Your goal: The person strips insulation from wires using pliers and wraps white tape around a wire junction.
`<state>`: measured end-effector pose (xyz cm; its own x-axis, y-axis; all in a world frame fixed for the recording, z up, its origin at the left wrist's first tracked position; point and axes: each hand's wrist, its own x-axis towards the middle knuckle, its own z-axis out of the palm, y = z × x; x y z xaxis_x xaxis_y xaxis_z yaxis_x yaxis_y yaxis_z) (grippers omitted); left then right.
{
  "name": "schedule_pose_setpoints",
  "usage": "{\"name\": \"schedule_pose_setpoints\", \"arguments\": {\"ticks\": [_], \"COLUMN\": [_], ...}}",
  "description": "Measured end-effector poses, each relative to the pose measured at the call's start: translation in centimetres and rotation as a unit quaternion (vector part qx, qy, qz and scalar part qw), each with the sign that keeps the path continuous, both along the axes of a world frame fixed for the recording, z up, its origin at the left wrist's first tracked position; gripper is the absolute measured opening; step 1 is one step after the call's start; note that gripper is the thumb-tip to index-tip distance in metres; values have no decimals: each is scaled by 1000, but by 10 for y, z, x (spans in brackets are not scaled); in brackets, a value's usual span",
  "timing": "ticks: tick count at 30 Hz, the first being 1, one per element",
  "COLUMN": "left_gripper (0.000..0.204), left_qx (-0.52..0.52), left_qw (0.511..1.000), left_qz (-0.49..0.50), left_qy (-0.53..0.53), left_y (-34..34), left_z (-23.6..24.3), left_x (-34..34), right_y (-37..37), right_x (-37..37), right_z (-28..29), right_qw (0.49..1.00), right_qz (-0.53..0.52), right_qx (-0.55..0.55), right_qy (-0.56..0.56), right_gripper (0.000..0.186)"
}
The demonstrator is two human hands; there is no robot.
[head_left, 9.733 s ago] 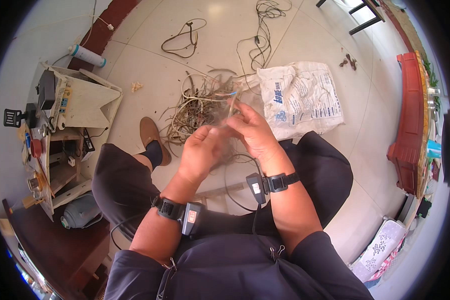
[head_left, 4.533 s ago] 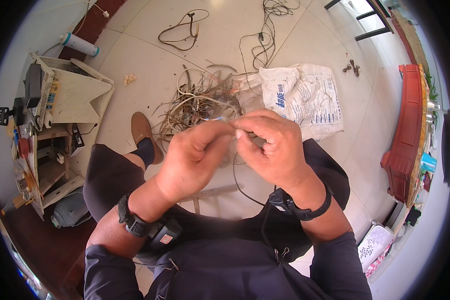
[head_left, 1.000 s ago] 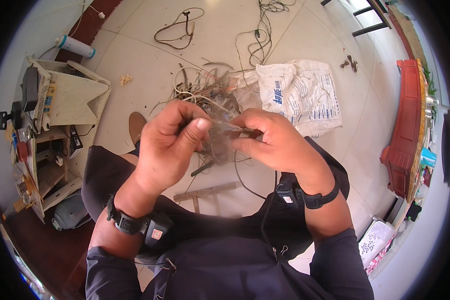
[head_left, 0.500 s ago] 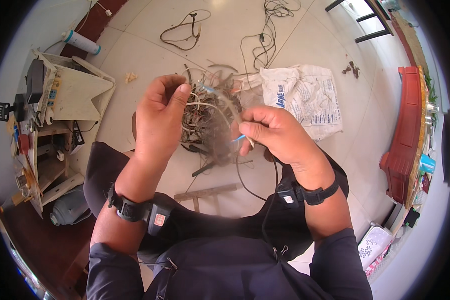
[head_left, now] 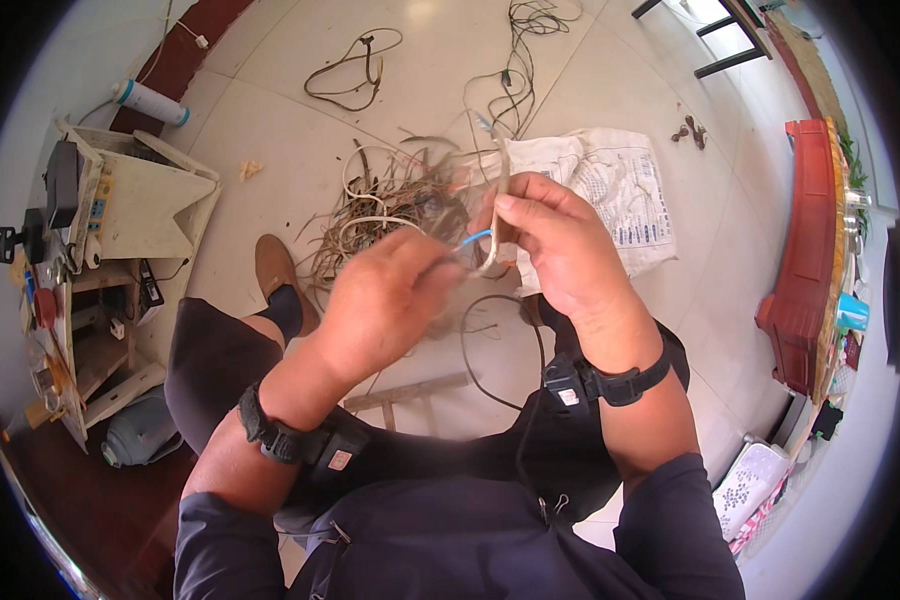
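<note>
My right hand [head_left: 560,235] pinches a whitish-grey sheathed cable [head_left: 501,160] between thumb and fingers, its upper end sticking up past them. A short blue wire [head_left: 477,238] comes out of the cable's side. My left hand [head_left: 385,300] is curled, with its fingertips blurred by motion where the blue wire meets them. It seems to grip that wire; the fingertips' exact hold is hard to see. Below and beyond both hands, a tangled heap of old wires [head_left: 355,225] lies on the floor, partly hidden by the left hand.
A white woven sack [head_left: 620,205] lies right of the heap. Farther off are a looped dark cable [head_left: 345,95] and thin black cords [head_left: 520,85]. A worn cabinet [head_left: 150,205] stands at left, a red-brown wooden piece [head_left: 805,250] at right. A wooden stool-like frame [head_left: 410,390] is between my legs.
My left hand has come down and right, close to the right hand, and turned. The cable now stands more upright in my right hand, which has moved up slightly.
</note>
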<state>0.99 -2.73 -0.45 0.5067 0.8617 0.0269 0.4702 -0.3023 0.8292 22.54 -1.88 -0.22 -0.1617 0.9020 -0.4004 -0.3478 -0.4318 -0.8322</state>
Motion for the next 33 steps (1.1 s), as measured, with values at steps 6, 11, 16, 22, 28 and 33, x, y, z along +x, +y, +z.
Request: {"name": "schedule_pose_setpoints", "arguments": {"ticks": [6,11,16,22,28,33], "left_gripper": [9,8,13,21,27,24], "left_qx": [28,128,71,150,-107,-367], "left_qw": [1000,990,993,987,987,851], "left_qz": [-2,53,75,0,35,117], "left_qy": [9,34,50,-52,-111,-358], "left_y": [-3,8,2,-6,0,0], "left_z": [-13,-10,-1,-12,-9,-5], "left_x": [0,5,13,29,40,51], "right_y": [5,4,5,8,6,10], "right_x": [-1,-1,-1,-1,-3,1], "right_z": [14,17,21,23,20,19], "right_qw": [975,980,977,969,956,957], "right_qz": [-55,-97,-132,-152,-123,-117], "right_qx": [22,31,48,22,-5,9], "right_qy": [215,168,160,193,266,266], "right_gripper": [18,18,18,23,21,25]}}
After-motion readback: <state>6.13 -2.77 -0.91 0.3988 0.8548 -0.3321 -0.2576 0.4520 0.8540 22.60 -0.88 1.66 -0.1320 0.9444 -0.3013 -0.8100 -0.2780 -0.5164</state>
